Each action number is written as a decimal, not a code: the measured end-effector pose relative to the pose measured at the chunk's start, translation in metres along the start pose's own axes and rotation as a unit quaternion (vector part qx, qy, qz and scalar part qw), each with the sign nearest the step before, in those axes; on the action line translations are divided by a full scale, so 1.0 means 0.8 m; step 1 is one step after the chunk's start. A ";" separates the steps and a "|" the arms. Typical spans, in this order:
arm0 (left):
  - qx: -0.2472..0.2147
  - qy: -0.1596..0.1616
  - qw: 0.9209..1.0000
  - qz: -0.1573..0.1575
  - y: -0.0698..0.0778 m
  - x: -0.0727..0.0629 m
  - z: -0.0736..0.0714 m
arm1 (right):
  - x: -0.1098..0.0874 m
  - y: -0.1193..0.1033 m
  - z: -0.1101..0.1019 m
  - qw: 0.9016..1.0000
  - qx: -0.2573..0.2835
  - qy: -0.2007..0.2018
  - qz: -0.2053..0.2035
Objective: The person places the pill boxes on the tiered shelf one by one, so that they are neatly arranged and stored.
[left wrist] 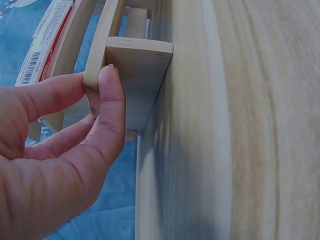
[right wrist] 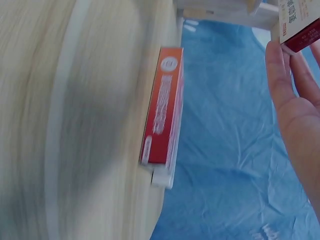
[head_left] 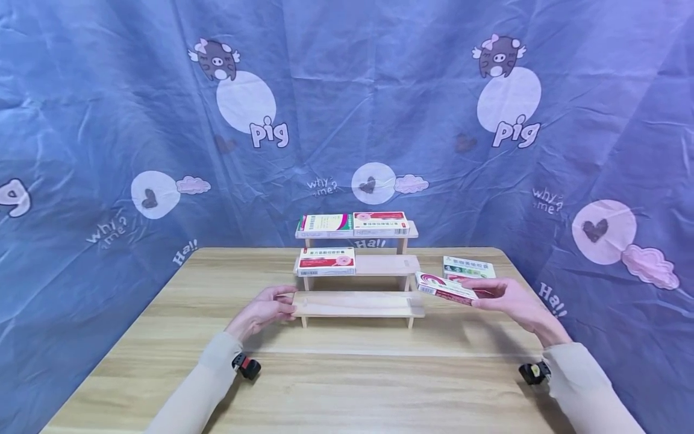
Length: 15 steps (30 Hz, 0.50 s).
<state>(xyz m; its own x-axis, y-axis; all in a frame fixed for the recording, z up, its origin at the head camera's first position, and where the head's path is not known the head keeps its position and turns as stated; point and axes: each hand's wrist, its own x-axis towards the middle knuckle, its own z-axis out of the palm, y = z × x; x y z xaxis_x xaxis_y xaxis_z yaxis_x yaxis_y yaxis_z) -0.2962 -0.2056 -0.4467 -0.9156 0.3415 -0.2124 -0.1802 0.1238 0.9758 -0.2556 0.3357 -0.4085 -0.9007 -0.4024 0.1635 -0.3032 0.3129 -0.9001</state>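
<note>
Sleeves (head_left: 588,377) foremost, my left hand (head_left: 264,310) grips the rack (head_left: 358,305) at its left end while my right hand (head_left: 509,300) pinches a box (head_left: 446,289) beside its right end, probably light, stiff, crushable: hold opposite edges lightly.

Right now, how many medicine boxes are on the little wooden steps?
3: a green-edged box and a red-and-white box on the top step, another red-and-white box on the middle step.

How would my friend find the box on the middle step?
Find the wooden stand on the table. On its middle step, at the left end, lies a red and white box. Unlike the boxes above, it lies alone.
</note>
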 end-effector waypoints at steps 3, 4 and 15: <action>0.005 0.000 1.000 0.003 -0.001 -0.001 0.000 | 0.002 -0.002 0.004 1.000 0.003 0.002 -0.005; 0.005 0.000 1.000 0.002 -0.001 -0.001 0.000 | 0.004 -0.003 0.007 1.000 0.008 0.002 -0.009; 0.002 0.007 1.000 0.003 -0.003 0.002 0.001 | 0.035 -0.023 0.047 0.998 0.016 0.049 -0.028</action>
<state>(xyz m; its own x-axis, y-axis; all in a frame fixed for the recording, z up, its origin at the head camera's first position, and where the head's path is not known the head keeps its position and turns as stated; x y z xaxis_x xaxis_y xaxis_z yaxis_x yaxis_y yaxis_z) -0.2971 -0.2048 -0.4490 -0.9215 0.3290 -0.2065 -0.1737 0.1266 0.9766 -0.2634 0.2863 -0.4028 -0.9092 -0.3325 0.2506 -0.3449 0.2644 -0.9006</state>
